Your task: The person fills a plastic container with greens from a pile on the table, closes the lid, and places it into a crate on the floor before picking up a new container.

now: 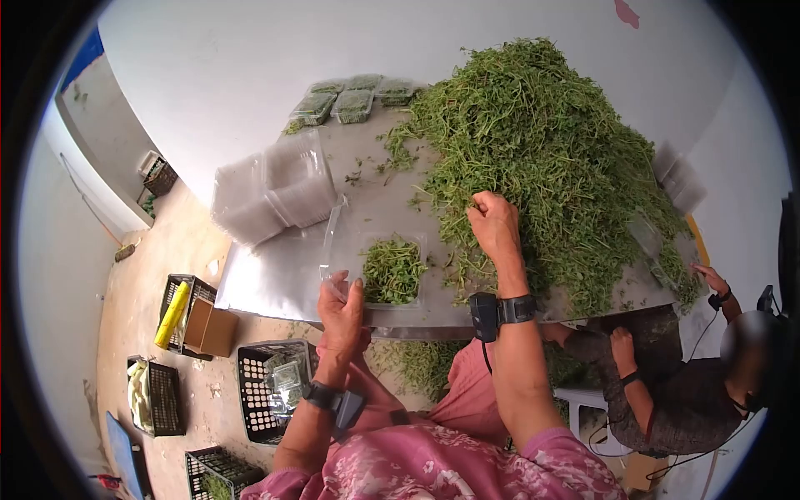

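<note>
A clear plastic clamshell box (423, 279) stands open in front of me on the metal table, its lid raised on the left side. Leafy greens (393, 272) fill its base. My left hand (340, 310) is closed at the box's near left corner, thumb up, gripping the clear plastic. At the left edge of a tall pile of the same greens (533, 142), my right hand (495, 223) is closed, its fingertips pinched on some stems. How much it holds is mostly hidden by the fingers.
Nested empty clamshells (271, 192) stand at left; several filled boxes (352, 104) sit at the back. More clear containers (679, 179) lie beyond the pile. A co-worker (667, 400) sits at right. Black crates (258, 392) and a cardboard box (208, 327) are on the floor.
</note>
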### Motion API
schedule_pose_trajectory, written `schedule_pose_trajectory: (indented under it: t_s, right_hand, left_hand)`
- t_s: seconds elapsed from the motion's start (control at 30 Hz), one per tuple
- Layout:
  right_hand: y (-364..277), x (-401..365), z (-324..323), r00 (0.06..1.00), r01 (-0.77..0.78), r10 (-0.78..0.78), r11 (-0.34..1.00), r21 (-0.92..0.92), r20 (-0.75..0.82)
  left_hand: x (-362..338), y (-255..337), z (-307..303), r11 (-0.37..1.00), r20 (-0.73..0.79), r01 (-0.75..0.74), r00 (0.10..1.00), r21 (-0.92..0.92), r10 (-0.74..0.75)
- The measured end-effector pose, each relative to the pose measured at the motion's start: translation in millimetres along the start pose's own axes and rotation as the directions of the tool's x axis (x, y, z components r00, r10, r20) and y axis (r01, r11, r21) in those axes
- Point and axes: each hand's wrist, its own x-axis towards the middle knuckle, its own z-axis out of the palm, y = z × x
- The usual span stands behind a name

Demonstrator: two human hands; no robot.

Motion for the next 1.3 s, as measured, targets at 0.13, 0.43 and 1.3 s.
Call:
schedule_pose_trajectory:
  t_s: [0.13, 0.43, 1.3]
  right_hand:
    - [1, -1, -2, 1.000, 0.020, -0.019, 0.997, 0.073, -0.014]
    - [-22, -6, 3, 0.989, 0.147, -0.141, 0.947, 0.285, -0.043]
    - [-57, -39, 25, 0.874, 0.233, -0.362, 0.897, 0.375, 0.324]
  left_hand:
    - [-2, 10, 3, 0.999, -0.004, 0.038, 0.999, 0.012, -0.038]
    - [0, 3, 5, 0.996, 0.027, -0.093, 0.995, 0.014, 0.092]
    - [-3, 16, 8, 0.998, 0.001, -0.056, 0.998, 0.024, 0.056]
